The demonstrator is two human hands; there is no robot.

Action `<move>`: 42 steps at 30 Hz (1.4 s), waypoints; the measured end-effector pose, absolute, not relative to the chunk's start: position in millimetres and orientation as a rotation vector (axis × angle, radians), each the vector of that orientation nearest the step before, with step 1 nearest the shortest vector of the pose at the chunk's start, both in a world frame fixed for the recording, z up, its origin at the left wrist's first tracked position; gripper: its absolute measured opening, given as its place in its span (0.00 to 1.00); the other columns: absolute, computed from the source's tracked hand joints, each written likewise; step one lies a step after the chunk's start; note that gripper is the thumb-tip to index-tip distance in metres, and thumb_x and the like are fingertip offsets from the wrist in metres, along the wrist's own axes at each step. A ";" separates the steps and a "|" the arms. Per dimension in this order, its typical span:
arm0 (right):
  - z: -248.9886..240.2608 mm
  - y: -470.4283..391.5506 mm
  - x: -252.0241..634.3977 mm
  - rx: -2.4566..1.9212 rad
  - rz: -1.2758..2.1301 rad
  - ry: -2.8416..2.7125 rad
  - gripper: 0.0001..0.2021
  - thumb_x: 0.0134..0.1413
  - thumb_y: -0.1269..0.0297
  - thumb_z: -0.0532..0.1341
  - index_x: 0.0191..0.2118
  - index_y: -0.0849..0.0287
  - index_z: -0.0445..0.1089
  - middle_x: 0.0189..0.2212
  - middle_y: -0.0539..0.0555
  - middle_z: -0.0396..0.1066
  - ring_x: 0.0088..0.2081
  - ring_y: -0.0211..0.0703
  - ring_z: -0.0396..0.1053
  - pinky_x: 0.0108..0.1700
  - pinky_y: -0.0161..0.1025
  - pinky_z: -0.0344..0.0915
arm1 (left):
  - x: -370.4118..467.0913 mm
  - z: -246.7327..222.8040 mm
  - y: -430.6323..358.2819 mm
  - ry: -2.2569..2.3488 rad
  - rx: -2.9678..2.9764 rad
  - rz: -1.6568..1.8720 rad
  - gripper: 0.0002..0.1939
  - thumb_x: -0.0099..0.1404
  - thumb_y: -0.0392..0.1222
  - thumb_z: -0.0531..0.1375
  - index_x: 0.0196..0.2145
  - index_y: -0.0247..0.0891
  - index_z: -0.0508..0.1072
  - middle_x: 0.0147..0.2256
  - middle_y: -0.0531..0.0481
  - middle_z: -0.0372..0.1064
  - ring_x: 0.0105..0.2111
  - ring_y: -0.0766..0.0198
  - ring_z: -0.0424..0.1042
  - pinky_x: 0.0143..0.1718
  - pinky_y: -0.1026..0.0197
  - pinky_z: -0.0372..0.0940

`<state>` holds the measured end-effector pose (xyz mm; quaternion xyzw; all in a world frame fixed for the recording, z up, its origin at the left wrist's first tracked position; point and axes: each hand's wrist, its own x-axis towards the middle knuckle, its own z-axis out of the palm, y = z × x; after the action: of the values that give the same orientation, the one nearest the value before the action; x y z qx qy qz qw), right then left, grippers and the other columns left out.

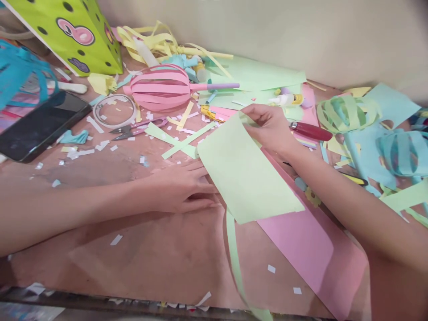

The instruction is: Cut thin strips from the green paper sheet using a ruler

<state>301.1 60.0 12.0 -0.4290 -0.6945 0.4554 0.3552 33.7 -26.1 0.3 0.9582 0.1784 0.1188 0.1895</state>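
Observation:
My right hand point(265, 127) pinches the upper corner of a pale green sheet of paper point(249, 171), which is lifted at a slant above the table. Low over the tabletop, my left hand point(187, 187) has its fingers stretched toward the sheet's left edge; some fingertips are hard to see there. A narrow green paper strip point(234, 249) hangs below the sheet and curves down to the table's front edge. Partly under the green sheet and my right forearm lies a pink sheet point(317, 254).
Behind my hands lie scissors point(140, 129), a tape roll point(114, 110), a pink paper lantern point(160, 87), a glue bottle point(287, 99) and a red-handled tool point(310, 131). A phone point(43, 127) and green bag point(83, 40) stand left; blue and green paper shapes point(401, 151) sit right. Scraps litter the table.

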 end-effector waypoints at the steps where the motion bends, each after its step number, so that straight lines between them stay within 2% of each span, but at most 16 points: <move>1: 11.9 61.9 300.5 -1.102 1.154 -1.804 0.10 0.54 0.59 0.72 0.41 0.52 0.78 0.41 0.48 0.84 0.44 0.50 0.83 0.43 0.46 0.81 | 33.6 0.3 -26.0 0.514 2.690 0.321 0.19 0.80 0.50 0.55 0.57 0.47 0.82 0.52 0.39 0.76 0.56 0.47 0.73 0.58 0.49 0.67; 5: 12.7 71.1 298.6 -1.050 1.123 -1.804 0.11 0.53 0.58 0.73 0.40 0.53 0.77 0.44 0.49 0.83 0.49 0.50 0.81 0.48 0.46 0.81 | 33.8 1.0 -25.7 0.533 2.665 0.285 0.19 0.80 0.51 0.54 0.54 0.48 0.83 0.55 0.39 0.75 0.56 0.47 0.74 0.57 0.49 0.68; 9: 13.6 72.9 299.7 -1.048 1.247 -1.813 0.17 0.51 0.52 0.75 0.42 0.55 0.77 0.41 0.49 0.83 0.44 0.46 0.81 0.44 0.43 0.80 | 33.4 4.5 -28.0 0.565 2.649 0.197 0.20 0.80 0.51 0.53 0.52 0.47 0.84 0.42 0.45 0.80 0.46 0.50 0.79 0.54 0.48 0.72; 10: 14.4 70.5 301.4 -1.048 1.276 -1.823 0.18 0.51 0.50 0.75 0.43 0.56 0.77 0.40 0.49 0.83 0.43 0.45 0.81 0.43 0.42 0.80 | 33.1 5.7 -28.9 0.581 2.651 0.178 0.20 0.80 0.50 0.52 0.51 0.48 0.84 0.41 0.48 0.81 0.47 0.51 0.79 0.56 0.48 0.72; 12: 17.6 62.0 308.4 -1.031 1.266 -1.832 0.20 0.51 0.48 0.76 0.42 0.55 0.77 0.39 0.50 0.83 0.41 0.44 0.80 0.41 0.42 0.78 | 32.2 7.1 -30.3 0.623 2.655 0.198 0.21 0.81 0.48 0.50 0.52 0.47 0.83 0.47 0.52 0.81 0.53 0.53 0.78 0.61 0.50 0.70; 14: 22.6 50.2 321.3 -0.981 1.149 -1.840 0.17 0.50 0.48 0.77 0.38 0.54 0.78 0.38 0.50 0.83 0.39 0.45 0.79 0.41 0.42 0.77 | 31.2 6.5 -30.3 0.615 2.657 0.280 0.21 0.81 0.47 0.50 0.58 0.43 0.81 0.61 0.48 0.75 0.64 0.50 0.71 0.66 0.52 0.67; 16: 27.7 37.0 339.5 -0.898 1.043 -1.956 0.09 0.57 0.53 0.73 0.35 0.52 0.80 0.36 0.51 0.83 0.38 0.45 0.79 0.41 0.44 0.76 | 30.1 4.2 -29.1 0.535 2.670 0.328 0.23 0.80 0.49 0.52 0.64 0.41 0.77 0.72 0.38 0.61 0.71 0.43 0.62 0.69 0.46 0.63; 18: 31.0 23.9 359.8 -0.685 1.034 -2.145 0.01 0.60 0.62 0.71 0.37 0.47 0.82 0.36 0.50 0.84 0.40 0.46 0.81 0.44 0.46 0.76 | 28.9 1.7 -27.6 0.484 2.677 0.284 0.23 0.79 0.49 0.55 0.66 0.44 0.75 0.77 0.34 0.45 0.75 0.36 0.54 0.71 0.37 0.60; 22: 29.6 0.0 389.8 -0.635 0.852 -2.490 0.18 0.60 0.75 0.63 0.43 0.40 0.82 0.49 0.46 0.84 0.53 0.47 0.79 0.58 0.53 0.73 | 26.8 -0.8 -27.1 0.539 2.663 0.197 0.21 0.78 0.47 0.58 0.65 0.55 0.75 0.80 0.41 0.34 0.76 0.36 0.49 0.70 0.34 0.59; 25: 27.5 -12.3 398.8 -0.701 0.763 -2.582 0.23 0.59 0.78 0.59 0.46 0.39 0.82 0.58 0.44 0.79 0.60 0.48 0.75 0.68 0.58 0.67 | 25.6 -2.9 -28.3 0.548 2.678 0.218 0.20 0.78 0.49 0.58 0.65 0.56 0.75 0.80 0.44 0.33 0.76 0.33 0.48 0.71 0.30 0.55; 27: 28.4 -16.9 402.5 -0.750 0.747 -2.609 0.24 0.59 0.78 0.59 0.47 0.39 0.82 0.61 0.45 0.77 0.64 0.50 0.72 0.69 0.59 0.65 | 24.6 -5.3 -29.3 0.559 2.695 0.234 0.22 0.78 0.50 0.58 0.66 0.58 0.73 0.80 0.45 0.33 0.76 0.31 0.47 0.72 0.28 0.52; 31: 32.4 -22.2 408.4 -0.858 0.777 -2.563 0.22 0.65 0.73 0.59 0.52 0.37 0.81 0.63 0.46 0.75 0.67 0.53 0.68 0.71 0.59 0.63 | 21.6 -8.7 -30.5 0.576 2.733 0.273 0.25 0.79 0.48 0.57 0.70 0.60 0.68 0.80 0.45 0.36 0.77 0.34 0.46 0.74 0.29 0.48; 35: 34.1 -32.7 399.7 -1.151 0.793 -2.367 0.17 0.74 0.64 0.55 0.58 0.39 0.76 0.63 0.51 0.73 0.67 0.54 0.68 0.70 0.61 0.63 | 18.4 -7.2 -28.7 0.553 2.730 0.292 0.28 0.79 0.43 0.57 0.72 0.64 0.64 0.80 0.47 0.38 0.77 0.35 0.47 0.72 0.32 0.53; 37: 35.0 -39.0 389.1 -1.326 0.762 -2.367 0.17 0.73 0.54 0.59 0.63 0.43 0.71 0.64 0.56 0.70 0.69 0.59 0.64 0.69 0.63 0.64 | 17.4 -6.6 -27.3 0.538 2.739 0.281 0.29 0.79 0.42 0.57 0.73 0.65 0.63 0.80 0.47 0.38 0.76 0.35 0.49 0.71 0.33 0.57; 39: 35.5 -43.3 378.5 -1.470 0.705 -2.402 0.25 0.68 0.45 0.62 0.65 0.46 0.67 0.65 0.59 0.68 0.70 0.65 0.61 0.68 0.66 0.64 | 16.6 -7.4 -26.1 0.523 2.758 0.279 0.29 0.79 0.42 0.56 0.72 0.64 0.63 0.79 0.45 0.39 0.76 0.36 0.50 0.69 0.34 0.60; 42: 32.9 -43.5 368.7 -1.558 0.675 -2.403 0.28 0.66 0.39 0.63 0.63 0.49 0.67 0.62 0.61 0.69 0.66 0.67 0.62 0.65 0.65 0.65 | 15.3 -9.7 -24.9 0.536 2.782 0.331 0.26 0.79 0.42 0.54 0.69 0.64 0.68 0.78 0.47 0.45 0.74 0.39 0.54 0.64 0.38 0.66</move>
<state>368.7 -43.5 32.9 -0.5267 -0.8127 0.2284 0.0996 15.3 -24.9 -9.7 0.9651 0.1860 0.1147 0.1442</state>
